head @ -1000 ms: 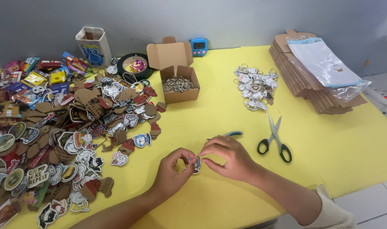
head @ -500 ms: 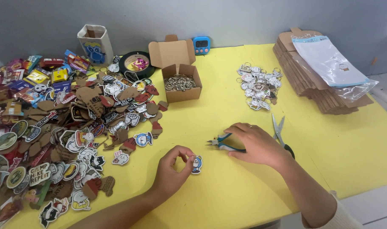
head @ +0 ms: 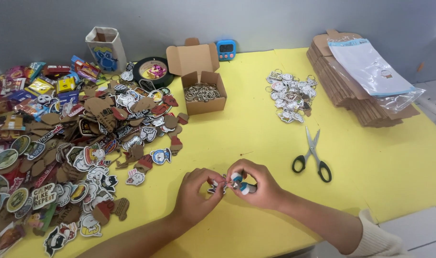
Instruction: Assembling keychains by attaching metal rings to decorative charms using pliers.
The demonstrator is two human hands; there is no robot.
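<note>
Since half a second ago the right hand (head: 256,184) has come back from beside the scissors (head: 312,155) to meet the left hand (head: 198,193), and the small blue-handled pliers (head: 242,185) that lay near the scissors are now in its grip.

The yellow table (head: 256,119) fills the view. Over its left side spreads a big heap of die-cut charms and brown cardboard shapes (head: 74,143). At the far right stands a stack of flat cardboard (head: 351,95) with a clear plastic bag (head: 371,67) on top. Far centre sits an open cardboard box of metal rings (head: 203,91), with a blue timer (head: 226,49) behind it and a roll of black tape (head: 152,71) to its left. Right of the box lies a smaller pile of finished keychains (head: 289,93).

At the near centre the two hands are together, fingertips almost touching. The left pinches a small charm (head: 214,186); the right is closed around the pliers, whose tip points at that charm.
</note>
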